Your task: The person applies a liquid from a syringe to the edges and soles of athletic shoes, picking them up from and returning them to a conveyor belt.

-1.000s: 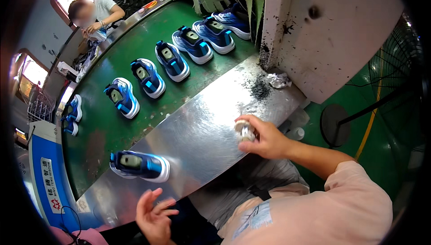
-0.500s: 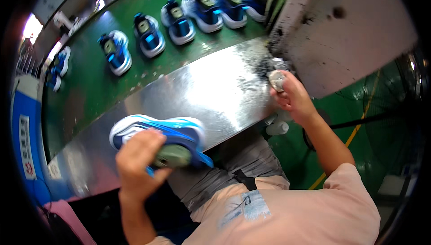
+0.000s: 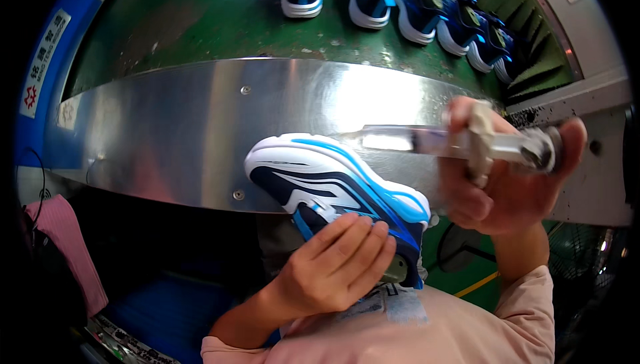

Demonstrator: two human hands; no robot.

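Pink cloth (image 3: 63,251) hangs at far left, below the bench edge. Blue panel (image 3: 47,64) with a label runs up the left rim. Steel bench (image 3: 173,131), curved, shiny, spans the middle; green belt (image 3: 200,17) lies beyond it.

Left hand (image 3: 333,267) comes in from below, fingers (image 3: 363,244) curled over the heel end of a shoe (image 3: 333,181), gripping it closed. Shoe is blue and white, tipped on its side, sole edge up, toe pointing left. It sits at the near edge of the bench, partly overhanging toward the person's lap.

Right hand (image 3: 503,184) is closed around a clear syringe (image 3: 453,144), thumb on the plunger end at right. Nozzle points left, its tip just over the shoe's sole edge; whether it touches, cannot tell.

Row of blue shoes (image 3: 427,7) stands on the belt, top centre to upper right. Grey machine housing (image 3: 593,104) at far right.
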